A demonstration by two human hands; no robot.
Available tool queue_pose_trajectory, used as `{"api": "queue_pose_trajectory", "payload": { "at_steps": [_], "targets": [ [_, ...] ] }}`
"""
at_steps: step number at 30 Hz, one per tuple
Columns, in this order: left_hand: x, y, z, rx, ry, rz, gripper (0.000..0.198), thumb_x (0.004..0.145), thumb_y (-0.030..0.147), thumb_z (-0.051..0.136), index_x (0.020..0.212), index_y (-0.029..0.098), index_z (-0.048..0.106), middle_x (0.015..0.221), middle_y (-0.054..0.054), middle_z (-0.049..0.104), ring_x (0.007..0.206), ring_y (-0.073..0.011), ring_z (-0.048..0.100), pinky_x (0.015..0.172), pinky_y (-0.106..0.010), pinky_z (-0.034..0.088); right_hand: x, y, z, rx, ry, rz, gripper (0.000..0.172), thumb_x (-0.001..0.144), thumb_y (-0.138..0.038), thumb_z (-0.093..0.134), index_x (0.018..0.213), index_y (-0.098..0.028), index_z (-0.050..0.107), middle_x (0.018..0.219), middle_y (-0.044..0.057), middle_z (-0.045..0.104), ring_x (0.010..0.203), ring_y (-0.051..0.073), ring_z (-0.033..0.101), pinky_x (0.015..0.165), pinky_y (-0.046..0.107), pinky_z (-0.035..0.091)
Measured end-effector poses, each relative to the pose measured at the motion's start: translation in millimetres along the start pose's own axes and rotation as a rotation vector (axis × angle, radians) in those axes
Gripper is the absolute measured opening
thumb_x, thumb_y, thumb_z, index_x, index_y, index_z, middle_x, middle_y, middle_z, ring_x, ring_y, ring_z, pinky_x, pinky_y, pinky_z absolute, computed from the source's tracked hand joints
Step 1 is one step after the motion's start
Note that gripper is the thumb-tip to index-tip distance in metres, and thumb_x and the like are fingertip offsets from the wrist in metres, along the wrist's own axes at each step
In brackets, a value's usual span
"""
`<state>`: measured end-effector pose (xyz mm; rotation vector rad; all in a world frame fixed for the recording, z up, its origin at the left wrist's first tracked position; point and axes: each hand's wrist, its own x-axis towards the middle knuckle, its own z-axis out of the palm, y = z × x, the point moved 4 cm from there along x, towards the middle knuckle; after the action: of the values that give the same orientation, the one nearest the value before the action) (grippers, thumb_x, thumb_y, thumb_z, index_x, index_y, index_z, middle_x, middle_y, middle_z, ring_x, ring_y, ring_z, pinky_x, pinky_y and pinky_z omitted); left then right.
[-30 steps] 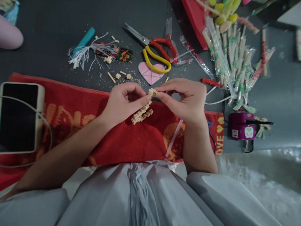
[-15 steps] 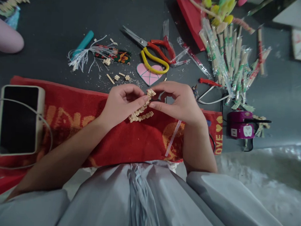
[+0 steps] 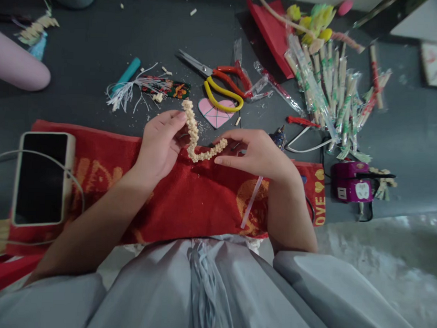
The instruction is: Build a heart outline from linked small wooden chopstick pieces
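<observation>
In the head view, a pale beaded-looking chain (image 3: 193, 134) is held by the left hand (image 3: 158, 145), its far part being gripped between thumb and fingers, with the far end left sticking out past the thumb tip. The chain is bent into a rough L above the far edge of a red cloth (image 3: 199, 206), and its near stretch is turned toward the right hand (image 3: 258, 151). The right thumb and forefinger are parted by a moderate gap, and the chain's right end is placed close to them; whether it is touched cannot be told. Beyond the hands, on a dark tabletop (image 3: 151, 23), a pink heart (image 3: 215, 115) is partly covered by scissors (image 3: 224, 90) with one yellow and one red handle. To their left, white strings (image 3: 125, 96) are spread across a teal stick (image 3: 126, 73). At far right, plastic-wrapped sticks (image 3: 336, 87) are heaped. On the cloth's left part a dark-screened device (image 3: 42, 181) is crossed by a white cable (image 3: 43, 153); near the right hand's wrist, a translucent stick (image 3: 251, 203) is laid.
</observation>
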<state>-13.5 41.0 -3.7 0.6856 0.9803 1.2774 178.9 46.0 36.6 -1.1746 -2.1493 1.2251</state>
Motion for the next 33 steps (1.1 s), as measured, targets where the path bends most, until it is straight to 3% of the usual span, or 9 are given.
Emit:
{"api": "queue_pose_trajectory", "payload": {
  "at_steps": [8,15,20,24,28,33],
  "targets": [
    [-1.7,-0.2,2.6,-0.051,0.121,-0.049,0.019,0.096,0.017,0.062,0.077,0.018,0.062,0.074,0.001,0.060,0.067,-0.0123,0.060,0.069,-0.026,0.052,5.5,8.1,5.4,0.320,0.081,0.113,0.024,0.073,-0.034,0.077,0.087,-0.017,0.071,0.080,0.001,0.072,0.074,0.014,0.065,0.072,0.028,0.052],
    [-3.1,3.4,4.2,-0.107,0.137,-0.047,0.022,0.099,0.013,0.057,0.078,0.018,0.059,0.075,0.002,0.060,0.067,-0.0100,0.059,0.084,-0.029,0.056,6.8,8.1,3.5,0.328,0.114,0.120,0.028,0.072,-0.041,0.079,0.082,-0.017,0.069,0.075,0.000,0.067,0.071,0.013,0.060,0.067,0.027,0.049],
    [-0.2,3.3,-5.0,-0.005,0.103,0.034,0.012,0.091,0.023,0.074,0.081,0.019,0.068,0.079,0.001,0.064,0.072,-0.0115,0.061,0.071,-0.025,0.054,5.1,8.6,1.2,0.174,0.234,0.056,0.025,0.080,-0.042,0.071,0.084,-0.018,0.068,0.078,0.001,0.067,0.070,0.014,0.059,0.065,0.028,0.048],
    [3.9,6.1,-11.8,0.092,0.101,0.163,0.019,0.075,0.030,0.090,0.074,0.021,0.074,0.071,0.002,0.065,0.063,-0.0074,0.055,0.061,-0.020,0.049,1.3,5.8,-3.9,-0.065,0.352,-0.038,0.018,0.085,-0.034,0.067,0.095,-0.019,0.070,0.091,0.005,0.074,0.076,0.018,0.066,0.073,0.032,0.052],
    [5.1,8.7,-12.8,0.142,0.110,0.206,0.026,0.062,0.038,0.096,0.078,0.026,0.079,0.076,0.002,0.071,0.067,-0.0089,0.062,0.068,-0.022,0.056,-1.5,2.6,-7.7,-0.278,0.444,-0.119,0.015,0.089,-0.028,0.064,0.100,-0.022,0.071,0.096,0.007,0.076,0.083,0.020,0.069,0.074,0.033,0.055],
    [4.1,12.3,-12.4,0.243,0.064,0.237,0.029,0.065,0.034,0.092,0.090,0.024,0.081,0.086,0.000,0.075,0.073,-0.0108,0.066,0.077,-0.026,0.058,-4.3,-1.0,-6.4,-0.521,0.517,-0.190,0.019,0.095,-0.024,0.056,0.104,-0.024,0.073,0.107,0.008,0.078,0.092,0.021,0.073,0.076,0.032,0.056]
  ]
}}
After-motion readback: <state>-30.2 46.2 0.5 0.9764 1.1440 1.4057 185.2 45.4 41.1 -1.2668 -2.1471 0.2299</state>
